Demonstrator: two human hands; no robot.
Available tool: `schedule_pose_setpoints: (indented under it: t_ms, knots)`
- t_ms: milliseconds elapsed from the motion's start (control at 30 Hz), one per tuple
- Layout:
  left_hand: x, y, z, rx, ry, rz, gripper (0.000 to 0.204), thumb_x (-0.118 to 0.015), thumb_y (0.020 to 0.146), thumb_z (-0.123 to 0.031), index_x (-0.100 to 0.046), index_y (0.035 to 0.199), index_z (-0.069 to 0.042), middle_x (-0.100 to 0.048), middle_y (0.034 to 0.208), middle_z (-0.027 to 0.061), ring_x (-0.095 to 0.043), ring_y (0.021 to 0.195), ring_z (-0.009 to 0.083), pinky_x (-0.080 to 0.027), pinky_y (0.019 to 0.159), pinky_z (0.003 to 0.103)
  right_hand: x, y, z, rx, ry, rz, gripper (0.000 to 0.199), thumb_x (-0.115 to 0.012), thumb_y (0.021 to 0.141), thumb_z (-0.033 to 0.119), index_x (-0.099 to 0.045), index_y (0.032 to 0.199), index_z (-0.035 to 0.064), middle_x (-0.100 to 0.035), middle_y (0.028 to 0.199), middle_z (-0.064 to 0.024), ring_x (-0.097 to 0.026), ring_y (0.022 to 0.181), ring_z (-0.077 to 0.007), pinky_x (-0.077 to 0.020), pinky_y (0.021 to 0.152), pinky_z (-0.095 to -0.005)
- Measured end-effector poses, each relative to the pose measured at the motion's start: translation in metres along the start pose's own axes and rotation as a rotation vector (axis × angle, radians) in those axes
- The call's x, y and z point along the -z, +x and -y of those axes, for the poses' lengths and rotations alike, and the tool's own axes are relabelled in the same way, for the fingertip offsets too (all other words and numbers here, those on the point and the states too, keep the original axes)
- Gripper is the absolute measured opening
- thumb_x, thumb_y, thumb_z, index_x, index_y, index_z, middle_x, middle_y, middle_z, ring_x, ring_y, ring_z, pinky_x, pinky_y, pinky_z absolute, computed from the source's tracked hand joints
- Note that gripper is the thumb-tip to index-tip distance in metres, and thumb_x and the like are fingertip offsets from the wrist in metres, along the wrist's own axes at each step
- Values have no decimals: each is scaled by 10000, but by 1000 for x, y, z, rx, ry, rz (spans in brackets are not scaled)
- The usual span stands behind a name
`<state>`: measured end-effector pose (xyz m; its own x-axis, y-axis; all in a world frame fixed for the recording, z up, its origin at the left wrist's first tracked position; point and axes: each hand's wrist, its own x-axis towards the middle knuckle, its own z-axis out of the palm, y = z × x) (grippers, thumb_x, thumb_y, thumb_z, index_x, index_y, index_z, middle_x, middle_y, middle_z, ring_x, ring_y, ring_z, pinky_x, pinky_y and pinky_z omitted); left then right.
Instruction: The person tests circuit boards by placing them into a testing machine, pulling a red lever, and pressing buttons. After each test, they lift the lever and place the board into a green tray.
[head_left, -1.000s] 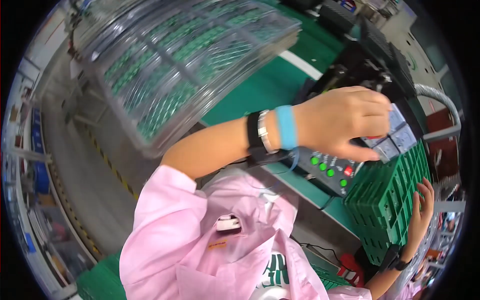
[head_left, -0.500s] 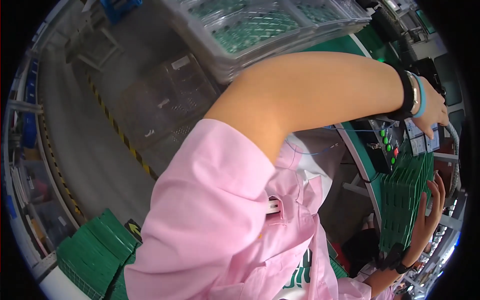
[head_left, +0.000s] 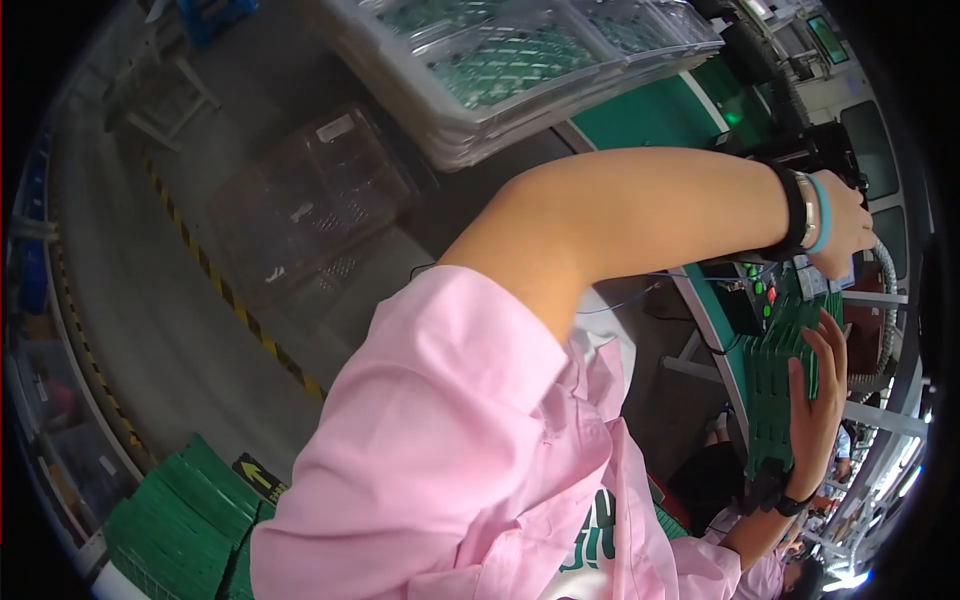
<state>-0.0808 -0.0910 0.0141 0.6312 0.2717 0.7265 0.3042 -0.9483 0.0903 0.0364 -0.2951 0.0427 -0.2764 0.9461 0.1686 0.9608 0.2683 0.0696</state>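
Note:
My left arm reaches across to the right. My left hand [head_left: 842, 230], wearing a black wristband and a turquoise band, is over a small fixture with light grey plates [head_left: 812, 280]. Its thumb and fingers look apart, though the fingertips are partly hidden. Below it, my right hand [head_left: 818, 400] has its fingers spread beside a stack of green slotted panels [head_left: 775, 395]. Whether it touches them I cannot tell. Next to the fixture, a black control box [head_left: 742, 305] carries green and red buttons.
Clear plastic trays [head_left: 470, 140] of green circuit boards stand at the far side of a green bench mat [head_left: 640, 120]. Another clear tray [head_left: 310, 200] lies on the floor by a yellow-black line [head_left: 205, 265]. More green panels [head_left: 180, 520] are piled at lower left. A ribbed hose [head_left: 886, 310] hangs right.
The view has shifted, so the bench and both hands appear further left. My right hand sits higher against the green panels, and my left hand stays at the fixture.

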Motion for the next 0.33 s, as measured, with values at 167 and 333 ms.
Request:
schedule_pose_setpoints:
  t_ms: [167,333]
  knots:
    - [16,-13,14,19,-46,-85,458,-597,856,-359,-599,1225,-87,-586,1255,64,-526,1225,278,-507,937,384,6,40,-28,58,25,-8,304,-583,888,9,-579,1192,27,-491,1394,-152,-478,1293,-345,-381,1059,-411]
    - [5,4,24,-1,-9,-227,523,-638,820,-373,-579,1276,-124,-591,1268,70,-468,1293,313,-480,950,431,44,61,-75,4,23,13,312,-605,873,16,-576,1183,22,-484,1393,-184,-468,1303,-354,-371,1066,-403]
